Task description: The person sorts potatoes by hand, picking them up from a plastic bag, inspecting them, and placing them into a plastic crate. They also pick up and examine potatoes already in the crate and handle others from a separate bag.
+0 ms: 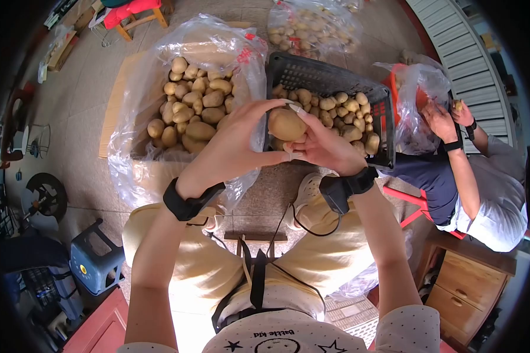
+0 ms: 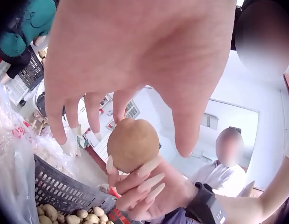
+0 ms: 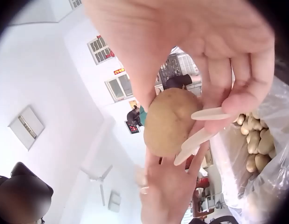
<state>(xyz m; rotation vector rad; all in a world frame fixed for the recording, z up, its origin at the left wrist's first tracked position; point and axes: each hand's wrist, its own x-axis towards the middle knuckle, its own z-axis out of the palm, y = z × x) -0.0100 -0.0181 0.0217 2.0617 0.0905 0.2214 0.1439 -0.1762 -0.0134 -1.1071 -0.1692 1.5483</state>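
Observation:
One large tan potato [image 1: 285, 125] is between the two hands, above the near edge of the black crate. My right hand [image 1: 330, 146] grips it, thumb on one side and bent fingers on the other, as the right wrist view shows around the potato [image 3: 171, 122]. Arched over the potato's left side, my left hand [image 1: 232, 141] has its fingers and thumb spread. In the left wrist view a finger of the left hand [image 2: 139, 51] reaches the top of the potato [image 2: 133, 145]; whether it touches is unclear.
A plastic-lined box [image 1: 144, 170] of larger potatoes stands left, a black crate [image 1: 330, 73] of smaller ones right. Behind lies a clear bag [image 1: 315, 29] of potatoes. At right, another person [image 1: 477, 182] sits by a red bucket with a plastic bag [image 1: 421, 88].

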